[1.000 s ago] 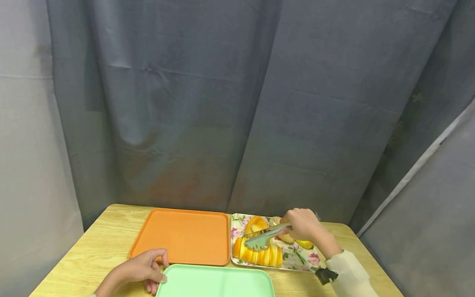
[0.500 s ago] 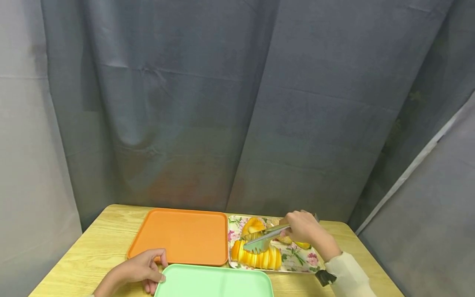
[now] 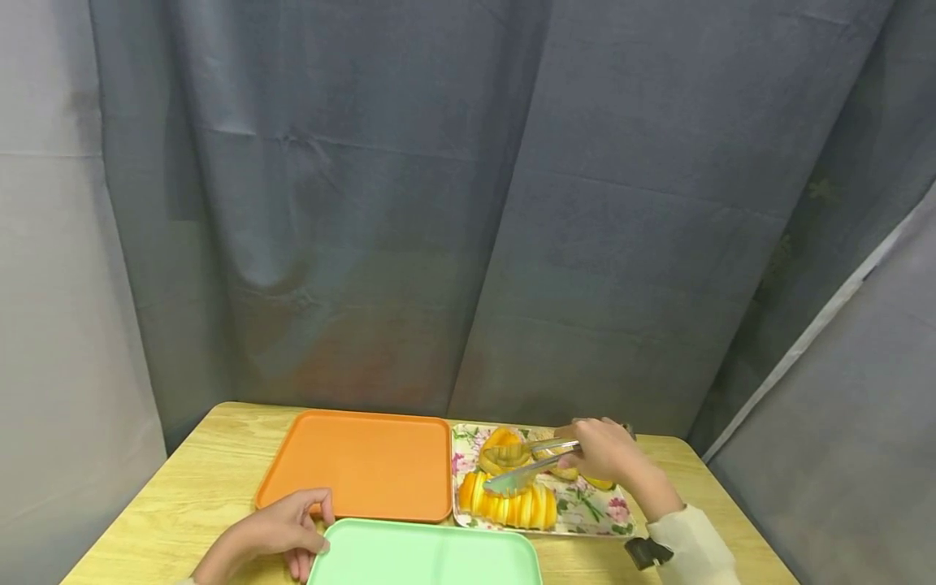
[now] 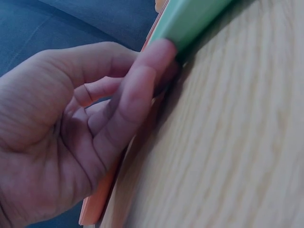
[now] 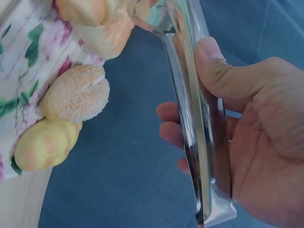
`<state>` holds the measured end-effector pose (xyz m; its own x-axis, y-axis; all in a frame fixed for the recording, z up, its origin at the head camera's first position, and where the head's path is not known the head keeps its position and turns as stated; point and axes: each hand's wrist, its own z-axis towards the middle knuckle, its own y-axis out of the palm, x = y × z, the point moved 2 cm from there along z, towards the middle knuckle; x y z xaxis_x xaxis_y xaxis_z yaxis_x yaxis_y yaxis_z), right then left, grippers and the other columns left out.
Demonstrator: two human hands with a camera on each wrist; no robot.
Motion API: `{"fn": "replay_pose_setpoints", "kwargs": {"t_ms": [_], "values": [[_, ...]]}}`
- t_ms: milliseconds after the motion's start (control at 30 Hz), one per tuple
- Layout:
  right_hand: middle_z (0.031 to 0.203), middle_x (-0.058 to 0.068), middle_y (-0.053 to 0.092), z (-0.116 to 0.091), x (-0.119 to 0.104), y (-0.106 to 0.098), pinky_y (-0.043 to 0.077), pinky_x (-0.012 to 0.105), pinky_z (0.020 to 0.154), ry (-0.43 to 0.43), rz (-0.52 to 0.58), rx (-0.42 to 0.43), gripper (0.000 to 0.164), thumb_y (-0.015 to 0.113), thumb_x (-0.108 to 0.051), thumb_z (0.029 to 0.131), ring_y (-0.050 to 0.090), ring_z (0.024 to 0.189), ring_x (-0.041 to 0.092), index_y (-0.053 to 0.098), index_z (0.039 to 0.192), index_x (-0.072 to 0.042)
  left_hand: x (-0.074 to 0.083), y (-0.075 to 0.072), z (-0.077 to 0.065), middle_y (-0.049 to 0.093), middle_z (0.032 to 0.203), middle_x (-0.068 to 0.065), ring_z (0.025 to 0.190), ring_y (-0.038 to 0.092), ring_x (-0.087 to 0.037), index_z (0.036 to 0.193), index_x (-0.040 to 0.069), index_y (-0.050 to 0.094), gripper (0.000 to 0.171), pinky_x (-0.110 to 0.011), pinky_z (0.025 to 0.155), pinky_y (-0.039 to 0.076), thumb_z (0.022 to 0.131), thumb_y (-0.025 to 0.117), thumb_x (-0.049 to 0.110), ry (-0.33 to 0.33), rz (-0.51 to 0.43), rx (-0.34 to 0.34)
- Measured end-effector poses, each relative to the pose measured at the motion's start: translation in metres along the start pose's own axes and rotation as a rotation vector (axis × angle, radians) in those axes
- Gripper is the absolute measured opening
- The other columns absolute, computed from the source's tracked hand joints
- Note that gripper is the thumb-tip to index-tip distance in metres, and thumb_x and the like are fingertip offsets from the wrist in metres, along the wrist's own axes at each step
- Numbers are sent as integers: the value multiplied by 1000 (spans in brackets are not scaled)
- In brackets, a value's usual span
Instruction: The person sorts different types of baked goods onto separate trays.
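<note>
Tongs are now spreading wider than a moment ago above the floral tray, the far jaw shifting across the round bun and the near jaw staying over the loaf. Whether either jaw is touching bread, I cannot tell. Over the floral tray's far right part, the right hand is gripping the tongs, fingers and thumb curling around the arms. Along the floral tray's near left edge the loaf is lying, with the round bun sitting just behind it. Towards the floral tray's far right side, the sugared bun and yellow bun are lying against each other. Just left of the floral tray, the orange tray is resting on the bench. Nearer the person than the floral tray, and mostly left of it, the green tray is running out of view. Well left of the floral tray, the left hand is pinching the green tray's corner between thumb and fingers. Behind the floral tray, a grey curtain is hanging.
</note>
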<state>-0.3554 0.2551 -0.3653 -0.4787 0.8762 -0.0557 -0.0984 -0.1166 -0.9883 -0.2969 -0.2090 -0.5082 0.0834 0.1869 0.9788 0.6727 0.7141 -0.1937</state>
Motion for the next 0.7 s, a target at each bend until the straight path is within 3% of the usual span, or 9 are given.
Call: {"fn": "replay_pose_setpoints", "kwargs": {"t_ms": [133,233,333,467,600,700], "values": [[103,-3,70,-5,0,0,50,32,65,-9,82,4,38,72,-33,81,50,61,0,67,116,-18,-1,0,0,65,56,-8,45,62,-15,103,-10,40,31,-28,41,51,86,62,4,-9,7,12],[93,-7,67,-9,-6,2,41,22,55,-49,179,29,38,71,-33,82,48,61,1,66,117,-20,-1,0,0,65,56,-8,45,62,-15,103,-10,41,31,-28,41,51,86,63,4,-9,21,18],[90,-10,64,-12,-19,7,43,20,56,-103,277,61,40,70,-35,82,51,64,4,65,119,-20,-1,1,0,65,56,-9,45,61,-15,103,-9,41,31,-29,41,51,86,63,4,-7,33,20],[98,-11,64,-17,-43,16,48,20,61,-156,366,89,46,67,-42,82,55,71,3,63,121,-17,1,1,-1,65,56,-10,45,62,-16,102,-7,42,29,-30,41,52,85,63,5,-2,54,19],[104,-13,65,-20,-69,23,50,20,67,-216,410,89,47,65,-47,81,57,80,0,63,121,-22,3,-1,-1,65,56,-10,44,62,-16,101,-6,42,29,-30,41,51,85,64,4,-8,60,19],[104,-15,65,-21,-87,27,48,19,66,-274,417,85,45,67,-45,79,55,77,-3,63,120,-27,5,-1,-1,65,56,-11,45,62,-16,102,-9,41,32,-31,41,52,85,64,4,-15,54,24]]}}
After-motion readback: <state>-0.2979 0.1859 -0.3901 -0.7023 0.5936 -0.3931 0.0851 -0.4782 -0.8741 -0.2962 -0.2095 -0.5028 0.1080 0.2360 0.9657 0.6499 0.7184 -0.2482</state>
